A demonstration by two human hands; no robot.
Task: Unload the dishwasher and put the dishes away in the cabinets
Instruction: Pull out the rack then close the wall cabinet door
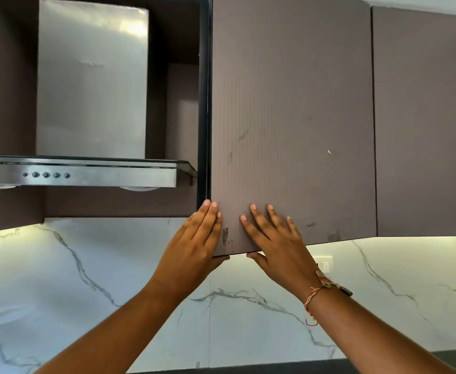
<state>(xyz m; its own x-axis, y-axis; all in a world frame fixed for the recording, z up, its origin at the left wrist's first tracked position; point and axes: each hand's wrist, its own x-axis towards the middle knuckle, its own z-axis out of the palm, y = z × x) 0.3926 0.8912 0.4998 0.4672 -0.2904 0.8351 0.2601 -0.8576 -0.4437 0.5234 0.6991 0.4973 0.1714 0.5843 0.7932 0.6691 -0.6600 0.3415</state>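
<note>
A brown upper cabinet door (pixel 291 117) fills the upper middle of the view and looks shut. My left hand (pixel 194 244) rests against its lower left corner, fingers on the left edge and thumb under the bottom edge. My right hand (pixel 278 241) lies flat on the door's lower front with fingers spread and the thumb hooked under the bottom edge. A thread bracelet sits on my right wrist. No dishes and no dishwasher are in view.
A steel range hood (pixel 86 172) with its chimney hangs to the left of the cabinet. A second brown cabinet door (pixel 426 117) is on the right. White marble backsplash (pixel 86 279) runs below, with a wall switch (pixel 325 263) behind my right wrist.
</note>
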